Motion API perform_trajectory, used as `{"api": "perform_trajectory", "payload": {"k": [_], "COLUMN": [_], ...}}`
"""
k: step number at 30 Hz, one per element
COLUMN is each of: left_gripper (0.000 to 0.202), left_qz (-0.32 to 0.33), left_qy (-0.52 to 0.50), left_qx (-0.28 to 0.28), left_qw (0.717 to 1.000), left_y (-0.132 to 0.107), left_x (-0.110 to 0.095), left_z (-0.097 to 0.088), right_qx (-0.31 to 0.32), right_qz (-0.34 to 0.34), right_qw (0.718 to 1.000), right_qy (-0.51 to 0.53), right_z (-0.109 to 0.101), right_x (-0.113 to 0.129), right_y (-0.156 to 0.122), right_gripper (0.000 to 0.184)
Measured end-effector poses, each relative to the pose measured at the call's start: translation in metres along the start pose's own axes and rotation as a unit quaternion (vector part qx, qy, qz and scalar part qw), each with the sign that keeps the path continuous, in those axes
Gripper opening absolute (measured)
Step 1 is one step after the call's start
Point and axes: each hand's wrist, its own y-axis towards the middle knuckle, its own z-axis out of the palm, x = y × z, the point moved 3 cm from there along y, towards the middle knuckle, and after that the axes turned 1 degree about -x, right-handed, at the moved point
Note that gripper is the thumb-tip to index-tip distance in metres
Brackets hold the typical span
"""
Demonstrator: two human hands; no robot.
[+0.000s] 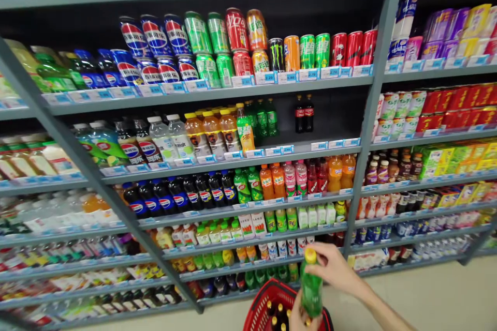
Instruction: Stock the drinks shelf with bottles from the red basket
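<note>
A green bottle (312,292) with a yellow cap is held slightly tilted over the right part of a red shopping basket (259,304). My right hand (334,267) reaches in from the lower right, and its fingers close round the bottle's neck just below the cap. Lower down, my left hand (298,316) grips the bottle's lower body; part of this hand is cut off by the bottom edge of the view. Inside the basket stand several dark bottles (275,319) with gold caps.
Tall grey shelving (248,161) packed with drinks fills the view in front of me. Cans (199,33) stand on an upper shelf. Small green bottles (267,118) and two cola bottles (304,114) sit one shelf below. Pale floor (435,295) shows at lower right.
</note>
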Motion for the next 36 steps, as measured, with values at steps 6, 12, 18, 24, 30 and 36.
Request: {"api": "perform_trajectory", "payload": {"k": [6, 12, 18, 24, 30, 36], "left_gripper": [0.083, 0.093, 0.091, 0.077, 0.07, 0.081], "left_qz": [0.123, 0.165, 0.196, 0.2, 0.195, 0.186], "left_qy": [-0.118, -0.09, -0.089, -0.133, -0.137, -0.175], "left_qx": [0.103, 0.127, 0.108, 0.121, 0.138, 0.358], "left_qw": [0.98, 0.974, 0.971, 0.963, 0.961, 0.898], "left_y": [-0.011, -0.042, -0.055, -0.072, -0.079, -0.093], "left_x": [-0.039, -0.091, -0.094, -0.093, -0.095, -0.089], "left_z": [0.018, 0.012, 0.005, 0.005, 0.002, 0.012], "right_qx": [-0.068, -0.128, -0.143, -0.141, -0.123, -0.013], "right_qz": [-0.134, -0.212, -0.254, -0.286, -0.264, -0.212], "right_qw": [0.989, 0.969, 0.956, 0.947, 0.955, 0.965], "right_qy": [-0.009, 0.003, 0.005, 0.026, 0.054, 0.152], "right_z": [-0.061, -0.078, -0.073, -0.064, -0.061, -0.063], "right_x": [0.067, 0.111, 0.14, 0.149, 0.151, 0.145], "right_y": [0.047, 0.065, 0.064, 0.058, 0.055, 0.064], "right_gripper": [0.035, 0.039, 0.034, 0.03, 0.028, 0.025]}}
